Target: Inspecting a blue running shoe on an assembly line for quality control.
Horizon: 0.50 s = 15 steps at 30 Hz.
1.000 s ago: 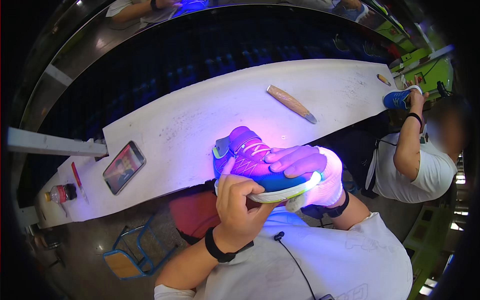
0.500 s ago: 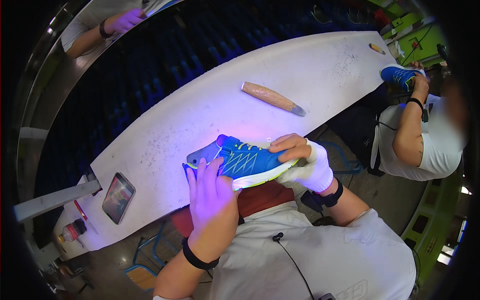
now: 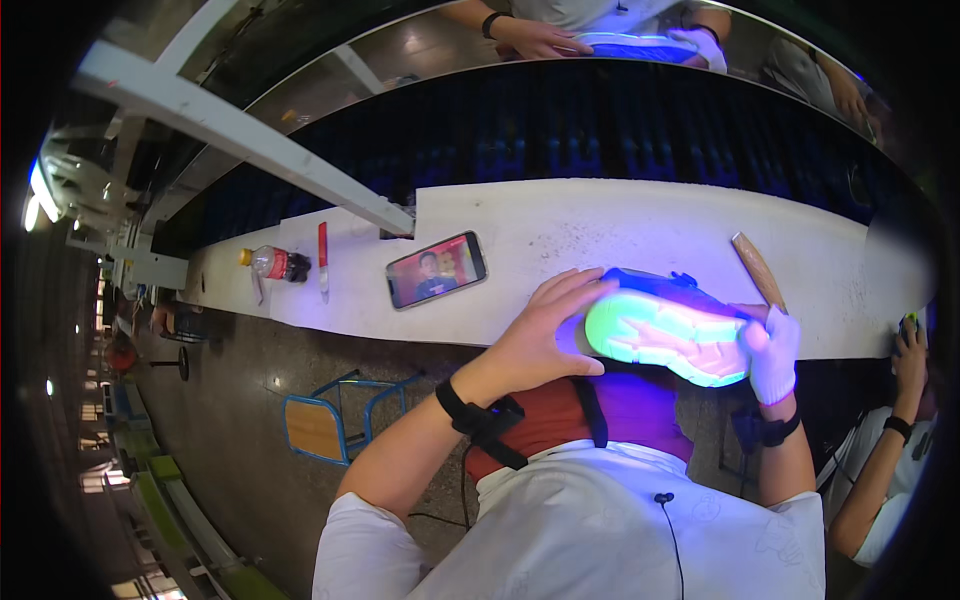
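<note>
A blue sports shoe (image 3: 665,338) is tipped so that its pale sole faces me, lit in bright green, white and violet. My left hand (image 3: 540,325) cups the heel end, with fingers on the upper and the thumb spread below the heel. The toe end is gripped by my right hand (image 3: 773,355), which wears a white glove; some of its fingers are hidden behind the shoe. Just beyond that hand, a knife with a wooden handle (image 3: 757,268) lies on the white table (image 3: 530,215), its blade out of sight.
Left on the table are a phone (image 3: 436,270), a red-handled tool (image 3: 323,255) and a drink bottle (image 3: 272,264). A metal bar (image 3: 250,135) slants over it. A blue-framed stool (image 3: 318,425) stands below. Another person's hand (image 3: 909,352) is at right. A shiny panel reflects hands on top.
The view has swung left. The shoe has turned from its side to show its sole. My left hand has gone from lying on its side to cupping the heel; my right still holds the toe.
</note>
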{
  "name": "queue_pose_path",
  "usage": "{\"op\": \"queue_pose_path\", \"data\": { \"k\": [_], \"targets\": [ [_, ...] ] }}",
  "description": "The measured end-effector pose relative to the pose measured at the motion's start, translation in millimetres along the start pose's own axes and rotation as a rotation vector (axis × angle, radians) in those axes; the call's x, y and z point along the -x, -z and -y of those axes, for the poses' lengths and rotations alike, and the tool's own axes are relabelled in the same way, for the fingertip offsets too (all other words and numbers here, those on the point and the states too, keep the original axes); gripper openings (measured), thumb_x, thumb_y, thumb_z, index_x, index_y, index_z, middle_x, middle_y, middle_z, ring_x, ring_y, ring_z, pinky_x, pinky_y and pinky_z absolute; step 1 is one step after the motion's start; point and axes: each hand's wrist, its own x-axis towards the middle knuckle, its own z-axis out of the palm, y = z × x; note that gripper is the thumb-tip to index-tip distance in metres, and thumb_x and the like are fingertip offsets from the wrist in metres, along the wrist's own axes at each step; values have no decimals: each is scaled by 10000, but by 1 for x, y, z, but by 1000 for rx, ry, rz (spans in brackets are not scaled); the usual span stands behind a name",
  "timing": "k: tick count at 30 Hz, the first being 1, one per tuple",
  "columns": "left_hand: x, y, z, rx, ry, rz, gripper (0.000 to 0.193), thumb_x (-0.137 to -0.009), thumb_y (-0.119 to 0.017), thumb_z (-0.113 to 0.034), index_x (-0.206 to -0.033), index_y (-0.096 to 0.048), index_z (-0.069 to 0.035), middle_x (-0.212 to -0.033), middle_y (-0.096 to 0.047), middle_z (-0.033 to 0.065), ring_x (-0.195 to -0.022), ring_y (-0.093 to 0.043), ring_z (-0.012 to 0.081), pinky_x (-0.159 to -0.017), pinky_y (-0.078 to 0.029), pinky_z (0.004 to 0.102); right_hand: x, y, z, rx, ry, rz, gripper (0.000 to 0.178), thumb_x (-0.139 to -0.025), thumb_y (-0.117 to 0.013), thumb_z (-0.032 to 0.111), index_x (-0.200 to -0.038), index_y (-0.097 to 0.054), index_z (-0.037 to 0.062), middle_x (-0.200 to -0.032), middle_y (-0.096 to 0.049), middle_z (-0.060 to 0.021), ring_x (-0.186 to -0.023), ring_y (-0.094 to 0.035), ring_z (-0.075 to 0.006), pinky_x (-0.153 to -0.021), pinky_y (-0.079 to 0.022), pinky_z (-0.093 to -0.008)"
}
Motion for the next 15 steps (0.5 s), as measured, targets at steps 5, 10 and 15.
{"op": "queue_pose_path", "data": {
  "k": [5, 10, 15],
  "targets": [
    [-13, 49, -48, 115, -158, -127, 966, -609, -1051, -187, -1491, -667, -99, -1455, -682, 131, -1358, -642, 332, -1171, -497, 441, -21, -56, 50, -532, 200, 234, 994, -1001, -557, 827, -1382, -658, -86, -1244, -739, -138, -1144, -710, -229, -987, -547, -367],
    [-31, 44, -98, -22, -85, -178, 847, -618, -1056, -295, -1364, -720, -76, -1246, -751, 146, -1177, -713, 351, -1046, -551, 441, -34, -46, 137, -561, 629, 201, 962, -818, -793, 789, -1346, -683, -8, -1254, -558, -86, -1176, -552, -196, -997, -473, -367],
    [-31, 58, -93, -67, 182, 52, 851, -644, -1056, -393, -1345, -707, -58, -1179, -783, 161, -1082, -773, 327, -989, -589, 413, -41, -55, 155, -609, 647, 406, 285, -913, -756, 226, -1123, -726, 36, -1194, -601, -105, -1105, -578, -199, -986, -461, -328]
  ]
}}
